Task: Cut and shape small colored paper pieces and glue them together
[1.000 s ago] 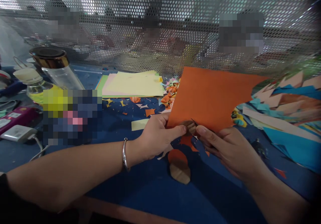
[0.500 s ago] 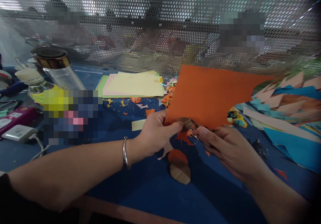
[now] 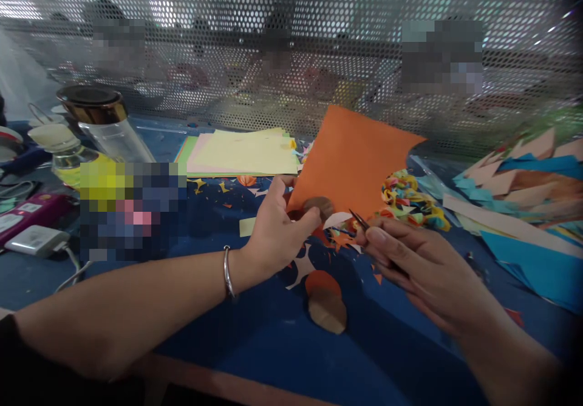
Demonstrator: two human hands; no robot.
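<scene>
My left hand [image 3: 285, 227], with a silver bangle on its wrist, grips the lower left of an orange paper sheet [image 3: 353, 151]. A brown rounded paper piece [image 3: 321, 207] lies against the sheet by my left thumb. The sheet is raised and tilted, with a curved cut-out at its right edge. My right hand [image 3: 401, 248] is closed around scissors [image 3: 358, 216]; their dark pointed tips show just right of the sheet's lower edge, and their handles are hidden. On the table below, a brown paper oval [image 3: 327, 312] overlaps an orange disc [image 3: 323, 283].
Coloured paper sheets [image 3: 246, 151] are stacked at the back. Curled paper scraps [image 3: 412, 199] and folded blue and peach paper [image 3: 523, 254] lie right. Bottles [image 3: 113, 133], a purple power strip [image 3: 31, 218] and a white charger [image 3: 36, 242] stand left. A perforated metal screen [image 3: 319, 60] rises behind.
The orange sheet has turned and shifted left, showing the curled scraps behind it. My right hand has drawn the scissors slightly away from the sheet's lower edge. My left fingers have shifted.
</scene>
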